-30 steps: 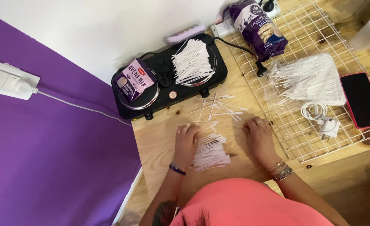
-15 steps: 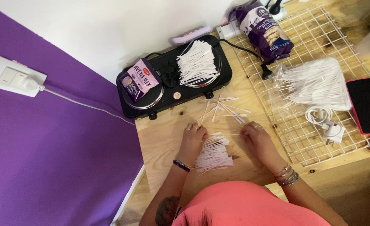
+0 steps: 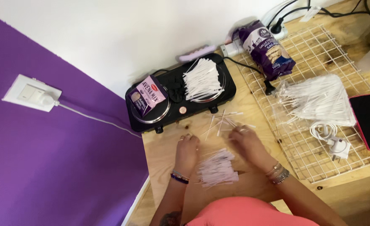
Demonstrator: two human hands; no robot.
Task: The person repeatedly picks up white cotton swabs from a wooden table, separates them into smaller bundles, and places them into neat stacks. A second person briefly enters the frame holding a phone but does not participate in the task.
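Now sliding farther apart than a moment ago, both hands, opening up the neat bundle of white sticks (image 3: 217, 168) between them. Lying flat on the wooden table (image 3: 164, 150), that bundle, just inside both wrists, long axis running from the left fingers toward the right forearm. Resting palm down beside its left end, left hand (image 3: 186, 150), fingers loosely curled and close together, gripping nothing. Reaching forward, right hand (image 3: 247, 142), fingertips bent onto the loose sticks (image 3: 222, 121) scattered just beyond them; pinching one or not, cannot tell. Nearer those strays, clearly, the right hand. Farther out past the fingertips, sitting on a black hotplate (image 3: 181, 104), another pile of sticks (image 3: 201, 79) and a purple carton (image 3: 148, 95). Off to the right, lying on a wire rack (image 3: 319, 54), a bagged heap of sticks (image 3: 317, 100).
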